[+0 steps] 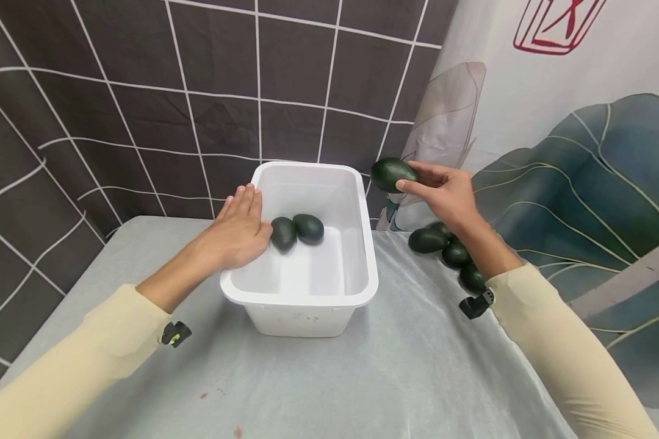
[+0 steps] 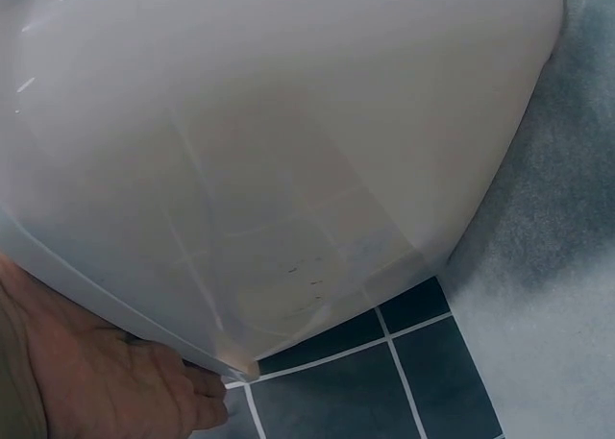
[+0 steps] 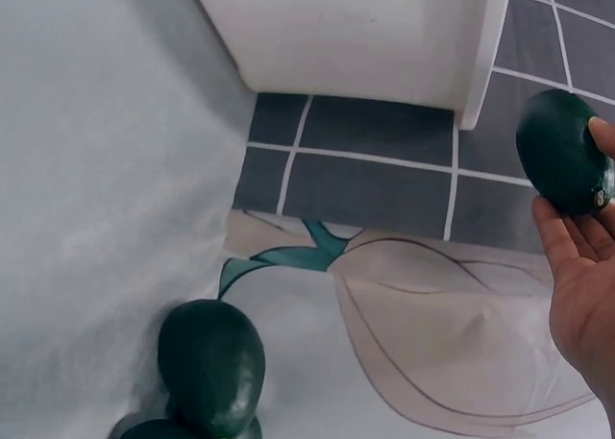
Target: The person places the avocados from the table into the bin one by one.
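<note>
A dark green avocado (image 1: 391, 175) is pinched between the thumb and fingers of my right hand (image 1: 442, 189), raised just to the right of a white plastic basin (image 1: 307, 301). The right wrist view shows the same avocado (image 3: 562, 151) with its stem end toward the palm. My left hand (image 1: 240, 228) rests on the basin's left rim, fingers straight and together, thumb over the inner side. Inside the basin two avocados (image 1: 309, 229) lie side by side against the left part. In the left wrist view, my left hand (image 2: 115, 386) lies along the basin wall (image 2: 288, 170).
Several more avocados (image 1: 428, 241) sit in a cluster on the grey cloth-covered table (image 1: 318, 384), under my right forearm. Behind the basin hangs a dark sheet (image 1: 219, 116) with a white grid. A leaf-patterned curtain (image 1: 593, 201) borders the right side.
</note>
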